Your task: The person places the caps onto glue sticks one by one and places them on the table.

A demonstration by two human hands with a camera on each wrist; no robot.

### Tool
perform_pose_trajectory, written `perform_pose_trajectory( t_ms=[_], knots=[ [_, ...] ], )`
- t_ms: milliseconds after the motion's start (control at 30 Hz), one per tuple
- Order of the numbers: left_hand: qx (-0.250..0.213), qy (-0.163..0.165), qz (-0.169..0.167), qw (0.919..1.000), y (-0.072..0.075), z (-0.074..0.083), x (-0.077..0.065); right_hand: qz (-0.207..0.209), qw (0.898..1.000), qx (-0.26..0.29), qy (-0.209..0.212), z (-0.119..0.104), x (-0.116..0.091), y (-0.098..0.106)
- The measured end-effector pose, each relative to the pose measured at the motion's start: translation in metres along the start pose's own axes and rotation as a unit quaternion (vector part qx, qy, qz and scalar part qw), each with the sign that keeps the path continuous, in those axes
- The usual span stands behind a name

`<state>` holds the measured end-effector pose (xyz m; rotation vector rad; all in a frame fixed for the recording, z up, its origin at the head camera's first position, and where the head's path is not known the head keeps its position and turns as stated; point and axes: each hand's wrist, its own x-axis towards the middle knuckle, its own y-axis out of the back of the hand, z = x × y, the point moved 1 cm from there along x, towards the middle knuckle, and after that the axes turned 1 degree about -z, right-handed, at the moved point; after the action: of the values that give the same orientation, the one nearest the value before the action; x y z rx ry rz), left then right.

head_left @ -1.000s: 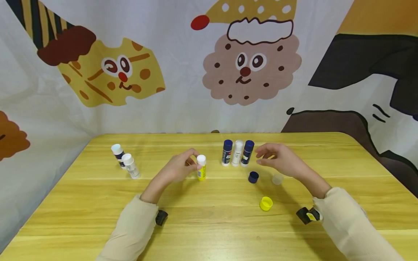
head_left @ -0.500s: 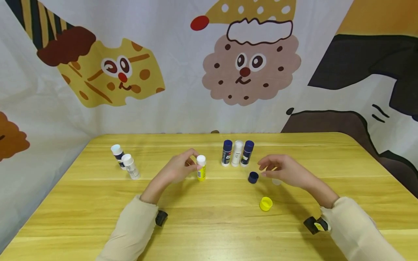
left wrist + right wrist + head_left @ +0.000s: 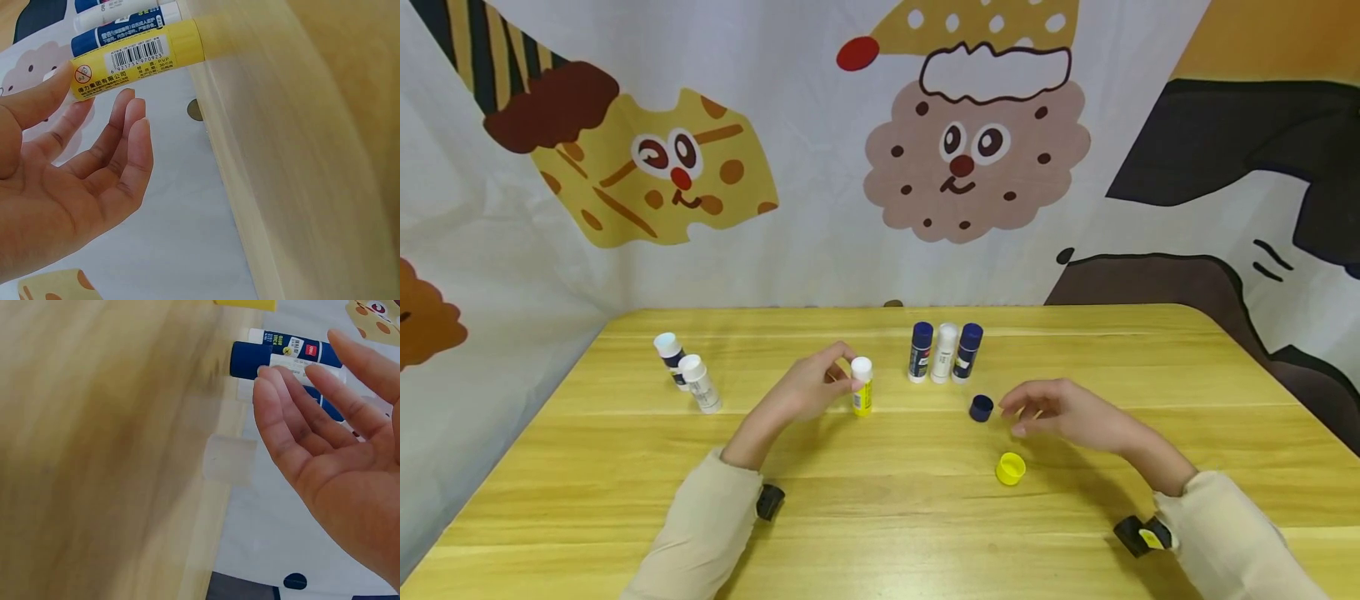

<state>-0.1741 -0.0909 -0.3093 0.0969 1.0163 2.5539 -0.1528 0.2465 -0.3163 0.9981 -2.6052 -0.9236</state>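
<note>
My left hand (image 3: 812, 385) pinches a yellow glue stick (image 3: 862, 400) near its white top, between thumb and index finger. The stick stands upright on the table; its barcode label faces the left wrist camera. My right hand (image 3: 1063, 410) hovers with loosely bent fingers and nothing in them. Just left of its fingertips sits a dark blue cap (image 3: 981, 407), and nearer the front lies a yellow cap (image 3: 1011, 468). A translucent cap (image 3: 230, 460) shows in the right wrist view, while the right hand hides it in the head view.
Behind the caps, a blue glue stick (image 3: 921, 352), a white one (image 3: 944, 354) and another blue one (image 3: 967, 353) stand in a row. Two white-topped sticks, one navy-bodied (image 3: 671, 360) and one white (image 3: 700, 384), stand at the left. A printed curtain (image 3: 820, 258) hangs behind the table.
My right hand has moved from beside the row of glue sticks toward the front and right, covering the translucent cap. My left hand keeps its pinch on the yellow glue stick in place.
</note>
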Motion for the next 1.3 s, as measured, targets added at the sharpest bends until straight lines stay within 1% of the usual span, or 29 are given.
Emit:
perform_pose_trajectory(
  t_ms=[100, 167, 267, 467, 767, 1000, 1067, 1300],
  knots=[
    [-0.002, 0.000, -0.001, 1.0000, 0.000, 0.000, 0.000, -0.029, 0.999, 0.022, 0.004, 0.003, -0.003, -0.002],
    [-0.002, 0.000, 0.000, 1.0000, 0.000, 0.000, 0.000, -0.045, 0.998, 0.036, -0.005, 0.004, -0.005, -0.003],
    [-0.002, -0.001, 0.001, 1.0000, 0.000, 0.001, 0.000, -0.066, 0.996, 0.061, -0.007, 0.007, -0.008, -0.005],
    [-0.003, -0.002, 0.000, 1.0000, 0.000, 0.001, -0.001, -0.097, 0.991, 0.094, 0.015, 0.010, -0.010, -0.010],
    [-0.011, -0.001, -0.003, 0.9999, 0.000, 0.000, -0.001, -0.117, 0.987, 0.109, 0.031, 0.012, -0.011, -0.012],
    [-0.010, -0.008, -0.005, 0.9999, 0.001, 0.000, -0.002, -0.134, 0.982, 0.122, 0.055, 0.014, -0.010, -0.013],
    [-0.010, -0.005, -0.005, 0.9999, 0.001, 0.001, -0.002, -0.138, 0.981, 0.122, 0.059, 0.015, -0.010, -0.013],
    [-0.004, -0.001, -0.007, 1.0000, 0.000, -0.001, 0.000, -0.139, 0.983, 0.106, 0.062, 0.015, -0.009, -0.014]
  ],
)
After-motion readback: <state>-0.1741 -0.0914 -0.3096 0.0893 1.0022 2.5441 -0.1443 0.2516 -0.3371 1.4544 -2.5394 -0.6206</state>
